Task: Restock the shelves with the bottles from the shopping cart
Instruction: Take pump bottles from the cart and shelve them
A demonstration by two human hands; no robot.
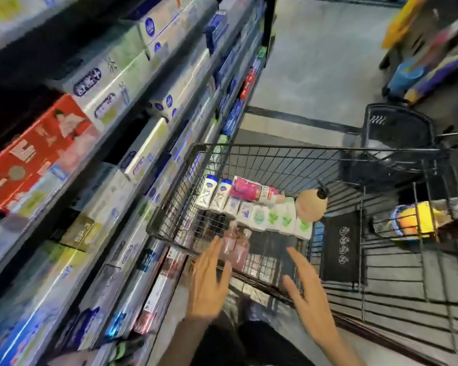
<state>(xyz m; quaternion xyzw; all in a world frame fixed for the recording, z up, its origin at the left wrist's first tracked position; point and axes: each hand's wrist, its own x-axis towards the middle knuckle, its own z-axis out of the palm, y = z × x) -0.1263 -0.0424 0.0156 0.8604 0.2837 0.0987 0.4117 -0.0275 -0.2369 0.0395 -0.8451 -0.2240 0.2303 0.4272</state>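
Bottles, two pink pump ones, stand in the shopping cart's near corner beside the shelves. My left hand and right hand hover over them, fingers spread, holding nothing. They look light, rigid, slick; I'd grip the bodies, not the pumps.

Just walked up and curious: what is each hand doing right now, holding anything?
Left hand: open, fingers spread, holding nothing, next to the pink bottles in the cart.
Right hand: open, fingers straight, holding nothing.
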